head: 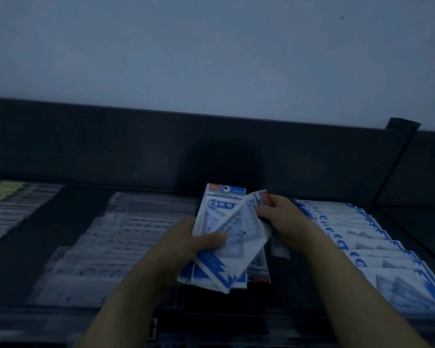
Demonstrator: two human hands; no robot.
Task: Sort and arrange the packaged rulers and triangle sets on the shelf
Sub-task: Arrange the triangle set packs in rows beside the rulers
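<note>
Blue-and-white packs (221, 237): in the head view, the only one, a small handful of triangle sets is held just above the middle of the shelf, between the clear ruler packs and the overlapped row. The front pack sits skewed, its top corner leaning right.
Left hand (186, 244): fingers curled round the handful's left edge, thumb laid across the front face.
Right hand (279, 214): thumb and fingers pinch the skewed pack near its upper right corner.
Overlapped row (362, 242): matching packs laid like shingles from the back toward the front edge, just beside the right forearm.
Clear ruler packs (126, 234): tiered left of the hands; blurred, print unreadable.
Shelf (136, 151): dark, with a raised back panel.
Step in hand: probably squaring the handful before it joins the row.
Doing it well: swing the pinched corner back until the header cards line up. A light thumb lets the film slide rather than crease. Then tap the bottom edges level and lay the packs with the same overlap as the row.
Watch for: the film looks slick, so a loose grip could let the back packs fan out or drop.
</note>
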